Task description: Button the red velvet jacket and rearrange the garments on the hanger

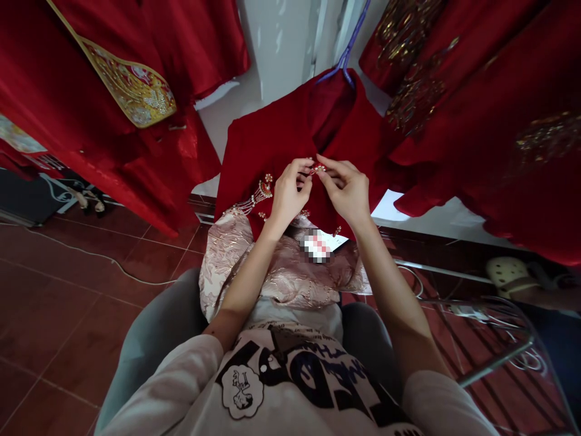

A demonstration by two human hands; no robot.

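Square red floor tiles (72,321) lie below a plain red garment (267,139) on its thin purple hanger (347,56) — left hand (290,191) and right hand (348,186), close together, pinch a small beaded ornament (319,169) at its front — above crinkled pink brocade (290,283).

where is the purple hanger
In the head view, the purple hanger is at the top, just right of centre, in the neck of the red garment.

Floor tiles (54,303), red-brown, pale-jointed, are spreading at left; one thin cord (147,283), whitish, is trailing over them; one wall (272,75), pale, is rising behind and catching patchy light; one metal rack (494,363), barred, is standing at lower right.
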